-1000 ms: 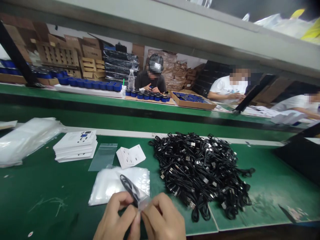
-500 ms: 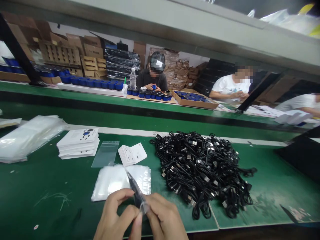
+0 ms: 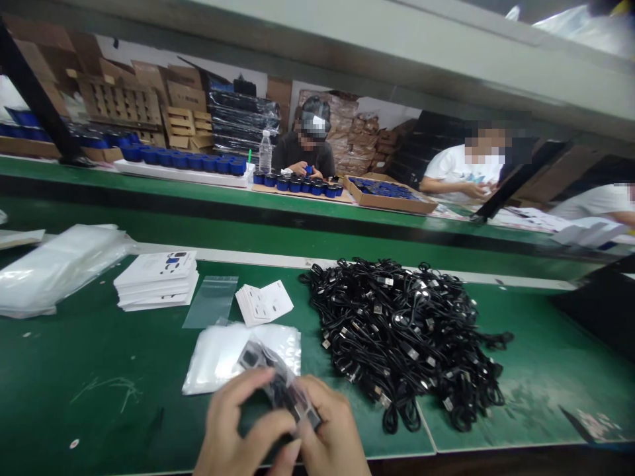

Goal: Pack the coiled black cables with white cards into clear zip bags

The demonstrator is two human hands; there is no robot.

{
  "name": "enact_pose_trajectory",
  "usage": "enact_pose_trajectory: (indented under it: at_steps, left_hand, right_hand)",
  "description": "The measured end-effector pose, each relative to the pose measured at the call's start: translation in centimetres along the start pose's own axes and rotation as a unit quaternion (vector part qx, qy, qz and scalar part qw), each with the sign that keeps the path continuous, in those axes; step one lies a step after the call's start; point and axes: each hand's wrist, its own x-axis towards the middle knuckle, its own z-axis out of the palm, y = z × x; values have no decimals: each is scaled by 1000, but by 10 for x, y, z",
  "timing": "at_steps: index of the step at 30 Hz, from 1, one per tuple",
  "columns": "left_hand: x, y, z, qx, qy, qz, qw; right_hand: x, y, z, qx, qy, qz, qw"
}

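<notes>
I have the bagged cable (image 3: 284, 391) between both hands, by the near edge of the bag stack (image 3: 215, 362). My right hand (image 3: 335, 423) clamps its near end; my left hand's (image 3: 235, 420) thumb and forefinger touch its side, whether pinching I can't tell. A light, even grip should spare the film. Its long axis slants far-left to near-right; blur hides the opening.

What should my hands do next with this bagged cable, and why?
Perhaps run the right hand along the edge of the clear bag, the left hand steadying it: the black cable looks to be inside, and both hands hold the bag. Blur hides whether it is sealed.
</notes>
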Motion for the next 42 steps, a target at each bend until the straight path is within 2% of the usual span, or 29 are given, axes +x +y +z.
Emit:
enact_pose_trajectory:
  at_steps: [2,3,5,6,7,8,10,12,14,16,20,25,27,31,32,34,37,38,40,42]
  left_hand:
    - [8,-7,-10,-51,14,-124,991]
    - [13,-10,-16,-102,-6,-204,974]
    - [24,-17,-25,-213,-111,-334,911]
    - [28,-20,-28,-248,-155,-379,878]
    - [31,-21,-30,-267,-181,-411,852]
    - [33,-23,-31,-276,-187,-435,836]
    - [35,-23,-30,-286,-159,-470,820]
    - [35,-20,-27,-300,-139,-486,809]
    - [34,-15,-24,-304,-126,-492,806]
    - [33,-11,-23,-311,-107,-495,804]
    - [30,-11,-22,-341,-91,-512,783]
    - [27,-16,-22,-360,-138,-520,763]
    - [26,-14,-21,-366,-146,-516,761]
    - [25,-13,-20,-350,-136,-489,787]
    - [25,-14,-20,-352,-134,-490,786]
    - [26,-14,-20,-379,-134,-521,753]
    - [31,-12,-22,-449,-143,-573,671]
    - [32,-11,-22,-465,-151,-579,652]
    - [33,-9,-23,-474,-150,-577,648]
    - [32,-9,-23,-451,-121,-576,671]
  right_hand:
    - [1,-5,-4,86,-20,85,992]
    - [1,-6,-5,153,-33,142,977]
    - [0,-6,-5,285,-40,239,927]
    - [0,-4,-5,323,-26,260,910]
    - [-1,-3,-5,333,2,259,907]
    - [-2,-1,-5,317,35,236,918]
    - [-5,3,-5,249,94,152,952]
    - [-8,7,-5,172,128,65,975]
    - [-10,10,-4,105,155,-2,982]
    - [-11,12,-3,54,164,-24,985]
    - [-7,9,-10,52,75,44,995]
    - [1,5,-28,83,-31,81,993]
    - [2,6,-30,96,-39,104,989]
    - [0,10,-22,121,-29,145,982]
    - [0,12,-18,129,-30,151,980]
    - [-2,14,-12,175,-36,153,972]
    - [-3,17,-11,298,-57,148,941]
    - [-2,17,-13,325,-62,145,932]
    - [-2,15,-19,322,-65,137,934]
    - [-3,11,-26,243,-47,111,963]
